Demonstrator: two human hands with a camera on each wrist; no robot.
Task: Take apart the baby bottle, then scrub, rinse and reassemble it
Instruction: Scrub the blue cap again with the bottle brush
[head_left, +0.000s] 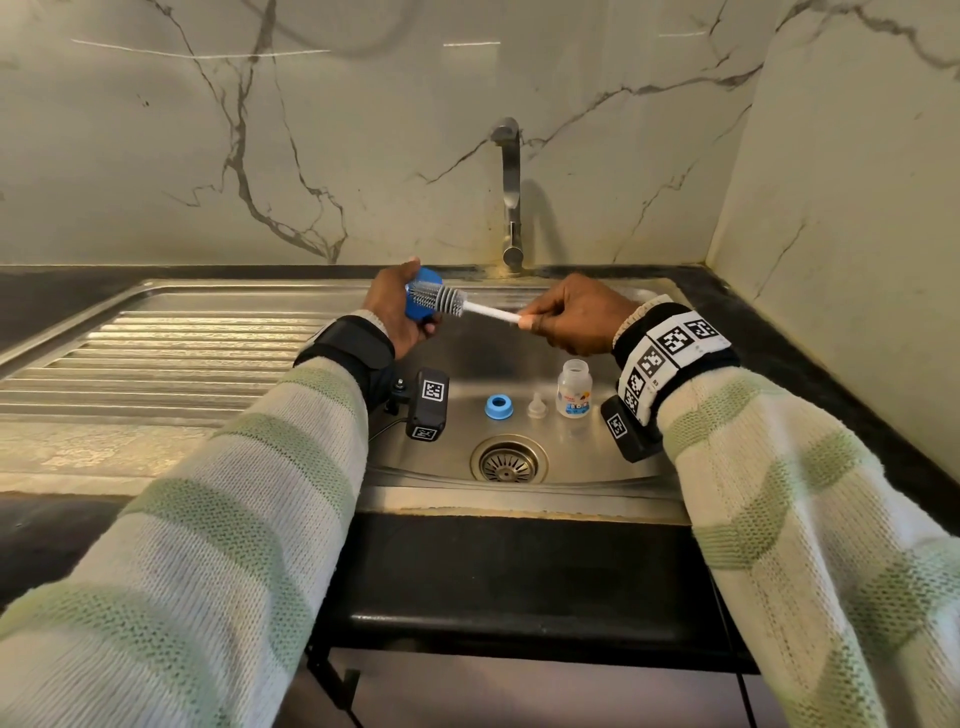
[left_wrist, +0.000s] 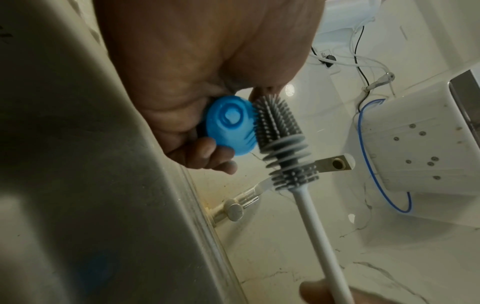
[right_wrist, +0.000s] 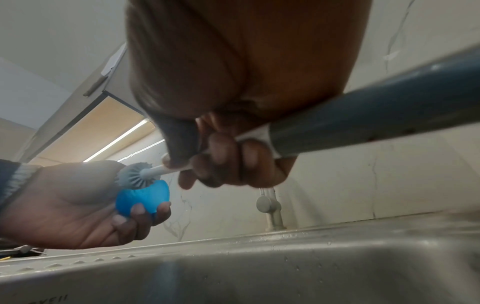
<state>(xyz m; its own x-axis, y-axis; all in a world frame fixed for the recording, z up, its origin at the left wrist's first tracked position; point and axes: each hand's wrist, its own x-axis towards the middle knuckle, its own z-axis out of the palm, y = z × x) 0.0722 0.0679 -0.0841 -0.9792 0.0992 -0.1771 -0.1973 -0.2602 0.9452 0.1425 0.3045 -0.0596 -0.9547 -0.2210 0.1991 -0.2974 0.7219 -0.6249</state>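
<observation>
- Steel sink (head_left: 613, 467) basin under both hands; ridged drainboard (head_left: 156, 358) to left, marble wall (head_left: 208, 130) behind, side wall close on right.
- Tap (head_left: 511, 192) at back rim, spout above and just behind the hands.
- Left hand (head_left: 392, 312) curled round blue cap (head_left: 420, 306), fingertips pinching its rim, held above basin.
- Right hand (head_left: 576, 317) gripping white handle of bottle brush (head_left: 457, 304), fingers wrapped tight; grey bristles touching cap.
- On basin floor near drain (head_left: 509, 460): blue ring (head_left: 498, 407), clear nipple (head_left: 537, 406), bottle body (head_left: 574, 389) upright, in a row, apart.
</observation>
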